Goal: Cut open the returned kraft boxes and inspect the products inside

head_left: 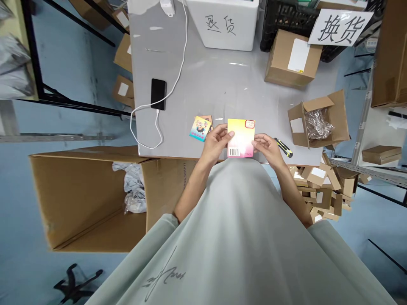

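Note:
Between my two hands is a small square booklet [241, 138], yellow fading to pink, with a barcode at its lower left and a red-edged label at its upper right. My left hand [218, 142] pinches its left edge, thumb on the face. At the right edge, my right hand [266, 146] grips it the same way. Just left of my left hand, a colourful picture booklet [200, 128] lies on the table, partly over another brownish one. A yellow and black box cutter [283, 148] rests beside my right hand.
On the grey table [216, 84] are a phone [158, 94] with a white cable, a white bin [227, 25], a closed carton [292, 59] and an open box [318, 120] with plastic wrap. A large open carton [85, 199] stands lower left; several boxes [321, 186] are piled lower right.

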Demonstrator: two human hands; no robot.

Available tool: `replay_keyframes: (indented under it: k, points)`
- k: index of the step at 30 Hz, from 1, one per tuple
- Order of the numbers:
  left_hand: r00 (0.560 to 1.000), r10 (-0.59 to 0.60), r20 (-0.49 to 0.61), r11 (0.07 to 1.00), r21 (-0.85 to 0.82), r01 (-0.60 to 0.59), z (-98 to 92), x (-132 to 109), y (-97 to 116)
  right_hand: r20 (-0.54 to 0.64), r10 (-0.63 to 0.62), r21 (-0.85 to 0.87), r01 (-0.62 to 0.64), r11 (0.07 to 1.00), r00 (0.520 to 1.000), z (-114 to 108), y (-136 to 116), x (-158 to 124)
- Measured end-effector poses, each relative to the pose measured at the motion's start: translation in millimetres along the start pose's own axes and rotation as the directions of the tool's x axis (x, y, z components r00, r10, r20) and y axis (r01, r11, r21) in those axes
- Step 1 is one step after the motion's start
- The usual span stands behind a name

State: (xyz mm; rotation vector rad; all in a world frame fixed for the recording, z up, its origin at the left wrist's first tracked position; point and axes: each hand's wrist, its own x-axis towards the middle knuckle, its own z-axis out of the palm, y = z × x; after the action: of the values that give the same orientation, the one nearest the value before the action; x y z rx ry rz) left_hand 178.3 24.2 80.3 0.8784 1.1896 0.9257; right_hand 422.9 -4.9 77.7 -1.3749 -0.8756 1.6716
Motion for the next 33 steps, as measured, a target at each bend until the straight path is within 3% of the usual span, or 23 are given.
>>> replay_keyframes:
  k: [4, 11, 20, 23, 28, 33]
  points:
    - [1.0, 0.003, 0.013, 1.0, 0.003, -0.003, -1.7, -6, 4, -0.055, -0.086, -0.098, 0.08, 0.992, 0.995, 7, 3, 3]
    - [0.996, 0.018, 0.085, 1.0, -0.018, -0.016, -9.9, -18, 17, -0.103, -0.092, -0.109, 0.081, 0.991, 0.99, 19, 11, 10]
    - [0.984, 0.028, 0.174, 0.996, -0.091, -0.012, 0.9, -18, 13, 0.162, -0.034, 0.0, 0.035, 0.999, 0.986, 54, -6, -10]
    - [0.993, -0.004, 0.116, 0.995, -0.096, 0.015, 4.6, -16, 9, 0.176, 0.003, 0.071, -0.016, 0.997, 0.984, 62, -6, -14]
    - [0.998, 0.016, -0.053, 0.995, -0.096, -0.021, -13.8, -11, 11, 0.029, 0.089, 0.196, -0.093, 0.976, 0.996, 57, 2, -16]
    - [0.999, 0.004, -0.033, 0.994, -0.112, -0.007, -34.5, -11, 14, 0.009, 0.159, 0.22, -0.157, 0.963, 0.987, 51, 8, -13]
